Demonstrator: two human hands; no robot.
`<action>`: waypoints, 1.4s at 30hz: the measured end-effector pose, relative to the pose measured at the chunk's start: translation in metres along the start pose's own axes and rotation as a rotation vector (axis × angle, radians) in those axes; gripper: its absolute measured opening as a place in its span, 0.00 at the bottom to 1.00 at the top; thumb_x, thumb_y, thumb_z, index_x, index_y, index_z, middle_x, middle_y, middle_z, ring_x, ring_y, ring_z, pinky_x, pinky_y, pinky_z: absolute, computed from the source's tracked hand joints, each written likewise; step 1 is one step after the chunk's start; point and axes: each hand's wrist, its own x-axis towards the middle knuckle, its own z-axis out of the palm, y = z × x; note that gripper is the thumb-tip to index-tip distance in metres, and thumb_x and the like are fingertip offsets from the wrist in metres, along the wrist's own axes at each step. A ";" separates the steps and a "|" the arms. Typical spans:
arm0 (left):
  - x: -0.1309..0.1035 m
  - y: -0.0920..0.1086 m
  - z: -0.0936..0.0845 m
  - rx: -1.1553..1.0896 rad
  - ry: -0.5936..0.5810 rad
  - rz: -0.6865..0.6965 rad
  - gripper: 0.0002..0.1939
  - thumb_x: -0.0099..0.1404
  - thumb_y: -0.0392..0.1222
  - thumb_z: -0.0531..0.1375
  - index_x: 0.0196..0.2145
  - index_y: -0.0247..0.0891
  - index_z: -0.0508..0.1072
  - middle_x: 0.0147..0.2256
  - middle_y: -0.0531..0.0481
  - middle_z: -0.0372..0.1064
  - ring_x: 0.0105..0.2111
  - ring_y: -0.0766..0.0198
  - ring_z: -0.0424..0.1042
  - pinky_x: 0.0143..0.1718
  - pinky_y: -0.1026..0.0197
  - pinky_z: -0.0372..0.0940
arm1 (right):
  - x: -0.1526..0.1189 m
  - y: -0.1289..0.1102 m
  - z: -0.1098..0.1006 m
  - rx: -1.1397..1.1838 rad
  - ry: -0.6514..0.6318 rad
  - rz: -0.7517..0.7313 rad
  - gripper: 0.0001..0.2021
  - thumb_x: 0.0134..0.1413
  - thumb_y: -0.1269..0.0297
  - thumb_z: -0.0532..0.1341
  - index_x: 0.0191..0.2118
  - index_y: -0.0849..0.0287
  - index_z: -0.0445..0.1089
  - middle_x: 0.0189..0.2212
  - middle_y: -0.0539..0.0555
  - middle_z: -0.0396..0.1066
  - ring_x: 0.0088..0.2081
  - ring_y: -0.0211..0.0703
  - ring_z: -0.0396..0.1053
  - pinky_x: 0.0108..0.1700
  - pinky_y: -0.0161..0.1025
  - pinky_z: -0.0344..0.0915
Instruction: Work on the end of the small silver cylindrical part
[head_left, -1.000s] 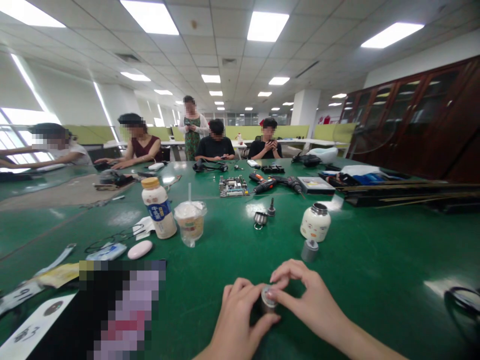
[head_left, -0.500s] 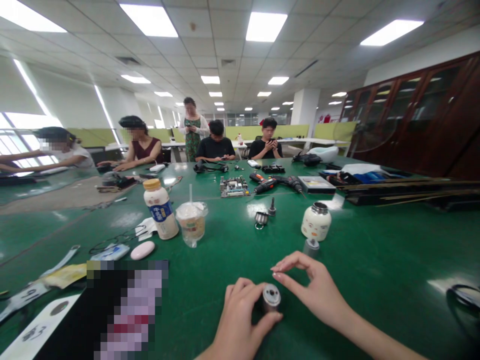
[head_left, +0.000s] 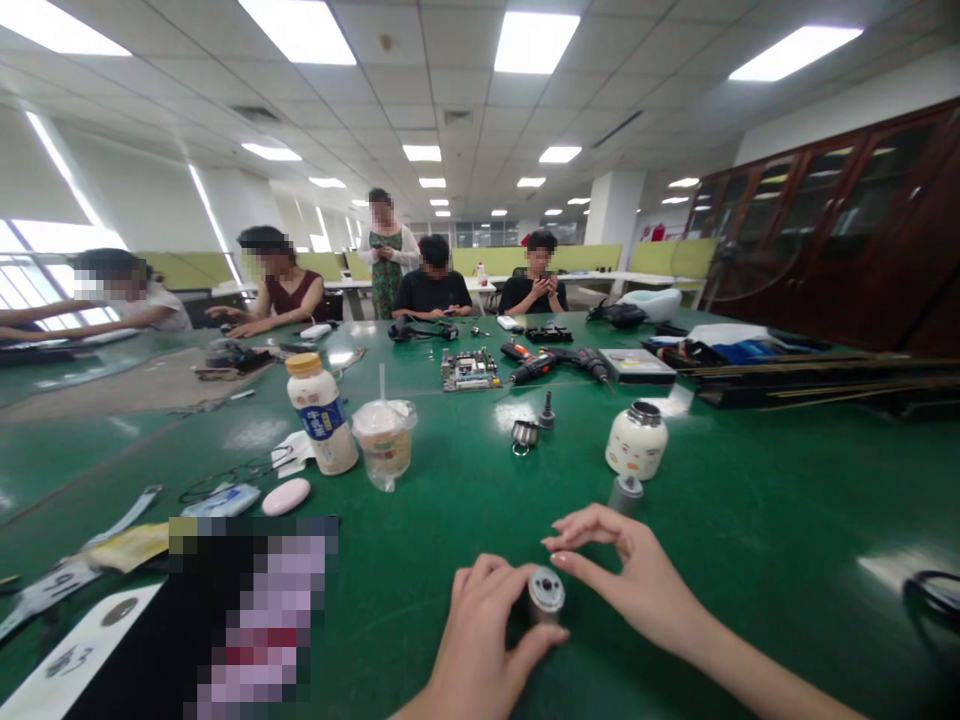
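Observation:
My left hand (head_left: 487, 625) is wrapped round a small motor (head_left: 546, 592), a silver metal cylinder standing upright on the green table (head_left: 360, 590). Dark holes show in its top face. Just above and right of it is my right hand (head_left: 626, 570), thumb and forefinger tips pinched together. Anything between those fingertips is too small to make out. Behind my right hand stands a second small motor (head_left: 626, 493), its lower part hidden. A cream jar (head_left: 637, 443) with no lid stands right behind that one.
Ahead lie a metal lid with a ring (head_left: 525, 434), a dark stepped metal part (head_left: 547, 410), a circuit board (head_left: 470, 371) and power drills (head_left: 559, 362). To the left stand a bottle (head_left: 322, 420) and a plastic cup (head_left: 385, 445). Several people sit or stand beyond.
The view has shifted slightly. My right hand's pinched fingers stay close above the motor, and my left hand keeps its hold on it.

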 end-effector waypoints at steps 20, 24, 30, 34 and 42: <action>-0.002 0.000 0.000 -0.031 0.013 0.020 0.15 0.61 0.43 0.67 0.46 0.45 0.75 0.38 0.50 0.73 0.41 0.54 0.66 0.42 0.56 0.57 | -0.008 -0.014 0.003 -0.348 -0.103 -0.119 0.06 0.57 0.60 0.64 0.37 0.46 0.81 0.45 0.55 0.73 0.49 0.54 0.67 0.54 0.54 0.61; -0.003 0.002 0.000 -0.026 0.021 0.014 0.13 0.60 0.45 0.68 0.43 0.44 0.75 0.38 0.51 0.72 0.42 0.54 0.66 0.43 0.56 0.56 | 0.000 -0.004 -0.005 -0.317 -0.009 -0.121 0.07 0.59 0.59 0.63 0.38 0.48 0.80 0.44 0.56 0.73 0.49 0.53 0.68 0.55 0.53 0.61; -0.001 0.003 -0.001 -0.010 0.024 0.000 0.11 0.59 0.44 0.69 0.39 0.43 0.76 0.37 0.51 0.73 0.42 0.54 0.66 0.42 0.56 0.56 | 0.008 0.033 -0.021 -0.452 -0.027 -0.082 0.06 0.54 0.60 0.66 0.38 0.48 0.80 0.49 0.56 0.74 0.53 0.56 0.66 0.57 0.60 0.58; 0.000 0.003 -0.001 -0.014 0.020 0.008 0.10 0.59 0.44 0.68 0.39 0.43 0.75 0.37 0.51 0.73 0.42 0.54 0.66 0.42 0.56 0.56 | 0.008 0.042 -0.021 -0.367 -0.092 -0.081 0.15 0.52 0.61 0.68 0.47 0.48 0.77 0.52 0.55 0.74 0.58 0.56 0.64 0.60 0.61 0.56; -0.001 0.002 -0.002 -0.024 0.012 -0.004 0.12 0.60 0.44 0.68 0.41 0.43 0.76 0.38 0.50 0.72 0.42 0.54 0.66 0.42 0.56 0.57 | 0.007 0.019 -0.011 -0.182 -0.016 -0.012 0.10 0.55 0.60 0.66 0.42 0.56 0.78 0.39 0.56 0.81 0.45 0.52 0.76 0.58 0.56 0.63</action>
